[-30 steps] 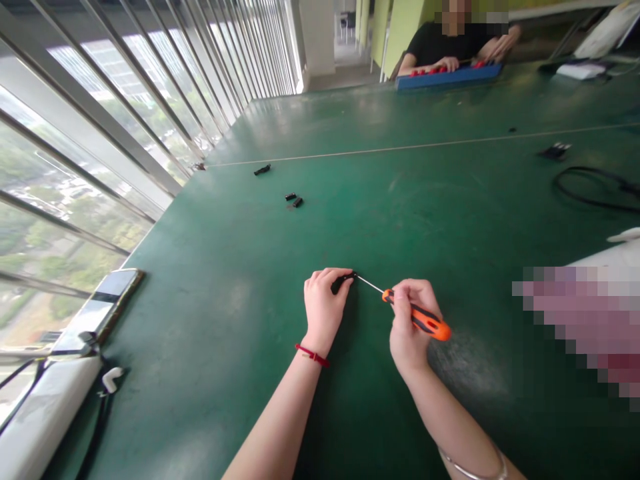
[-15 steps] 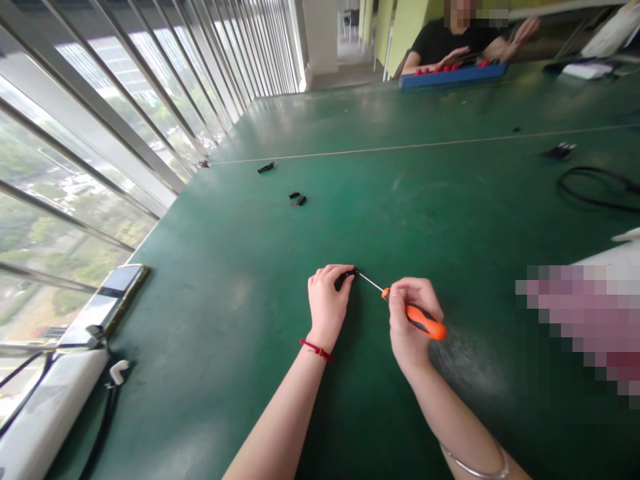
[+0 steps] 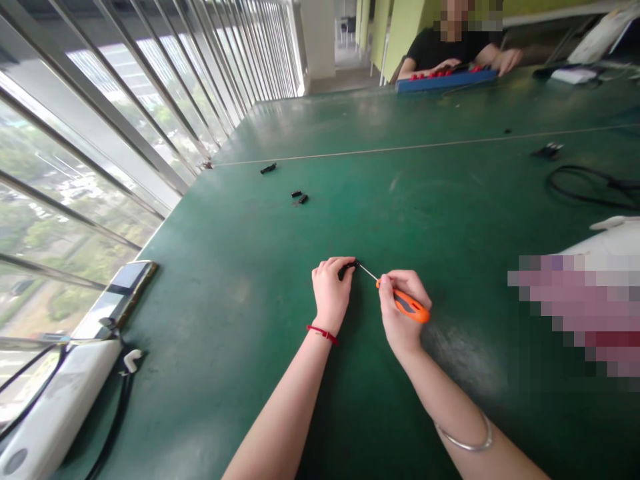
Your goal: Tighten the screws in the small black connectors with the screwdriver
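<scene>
Between the thumb and fingers of my left hand [image 3: 331,290] is a small black part [image 3: 347,269], mostly covered by the fingers, so its kind cannot be told. My right hand [image 3: 401,313] grips an orange and dark grey screwdriver [image 3: 411,307] by its handle. The thin metal shaft points up and left, and its tip meets the black part's right end beside my left fingertips. Both hands are over the green tabletop [image 3: 240,267].
Small black pieces [image 3: 300,197] and another black piece [image 3: 269,168] lie farther back. A white box-like device [image 3: 55,413] with black cables [image 3: 117,427] runs along the left edge. Across the table sits a person [image 3: 450,50] at a blue tray [image 3: 445,81]. A looped black cable [image 3: 585,197] lies right.
The screwdriver handle has turned in my right hand, which sits slightly closer to my left. My left hand keeps its hold on the black part. The person opposite has lowered a hand to the tray.
</scene>
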Motion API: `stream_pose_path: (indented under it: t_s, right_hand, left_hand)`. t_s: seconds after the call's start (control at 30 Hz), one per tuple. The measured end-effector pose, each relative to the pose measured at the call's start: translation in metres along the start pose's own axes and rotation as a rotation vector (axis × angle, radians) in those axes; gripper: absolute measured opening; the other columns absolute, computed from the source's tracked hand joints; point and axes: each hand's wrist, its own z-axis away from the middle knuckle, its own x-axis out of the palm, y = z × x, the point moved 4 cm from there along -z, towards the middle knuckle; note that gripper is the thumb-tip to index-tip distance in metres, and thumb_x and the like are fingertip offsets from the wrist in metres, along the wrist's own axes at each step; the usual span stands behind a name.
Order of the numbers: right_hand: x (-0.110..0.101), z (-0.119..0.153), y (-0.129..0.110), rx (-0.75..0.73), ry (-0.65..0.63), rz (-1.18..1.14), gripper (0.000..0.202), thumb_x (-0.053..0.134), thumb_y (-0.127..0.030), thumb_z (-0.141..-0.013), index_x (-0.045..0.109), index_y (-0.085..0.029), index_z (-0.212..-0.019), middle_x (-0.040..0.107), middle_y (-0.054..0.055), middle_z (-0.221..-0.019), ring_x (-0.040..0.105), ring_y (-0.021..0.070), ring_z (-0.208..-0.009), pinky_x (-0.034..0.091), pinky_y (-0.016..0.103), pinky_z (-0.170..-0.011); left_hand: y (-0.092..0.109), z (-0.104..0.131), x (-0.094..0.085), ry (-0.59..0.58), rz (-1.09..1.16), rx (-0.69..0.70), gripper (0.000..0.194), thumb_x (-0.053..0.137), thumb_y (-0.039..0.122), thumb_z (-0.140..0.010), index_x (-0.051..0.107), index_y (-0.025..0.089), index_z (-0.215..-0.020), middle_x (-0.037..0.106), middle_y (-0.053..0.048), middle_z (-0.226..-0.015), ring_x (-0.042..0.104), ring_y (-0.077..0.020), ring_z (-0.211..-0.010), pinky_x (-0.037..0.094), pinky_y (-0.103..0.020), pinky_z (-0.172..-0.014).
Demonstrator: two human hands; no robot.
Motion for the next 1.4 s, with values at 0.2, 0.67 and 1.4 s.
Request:
stream_pose_path:
  t_s: [0.2,0.67,1.4]
  right_hand:
    - [-0.003,-0.001,-0.001,-0.050,0.045,-0.009,0.027,0.061,-0.020,-0.074,0.042,-0.022,-0.092,0.046,-0.004,-0.074,0.048,0.0087,-0.059,0.046,0.025,-0.059]
    - [-0.019,-0.017,-0.001,-0.145,-0.028,-0.016,0.021,0.062,-0.019,-0.073,0.046,-0.022,-0.085,0.047,-0.004,-0.073,0.050,0.0087,-0.057,0.047,0.025,-0.056]
    - [-0.015,-0.004,-0.004,-0.148,-0.089,-0.025,0.030,0.062,-0.015,-0.074,0.047,-0.022,-0.098,0.050,-0.002,-0.076,0.054,0.0106,-0.059,0.050,0.025,-0.055]
  left_hand:
    - [-0.002,-0.004,0.001,-0.049,0.030,0.075,0.016,0.057,0.014,-0.082,0.069,0.020,-0.092,0.069,-0.004,-0.095,0.062,-0.0182,-0.088,0.049,-0.034,-0.083]
    - [-0.008,-0.011,-0.003,-0.195,0.025,0.283,0.019,0.055,0.015,-0.083,0.066,0.021,-0.097,0.065,-0.003,-0.098,0.062,-0.0152,-0.087,0.051,-0.026,-0.079]
    - [-0.008,-0.013,-0.003,-0.219,0.063,0.252,0.017,0.054,0.016,-0.084,0.066,0.021,-0.096,0.065,-0.002,-0.095,0.060,-0.0154,-0.087,0.050,-0.027,-0.079]
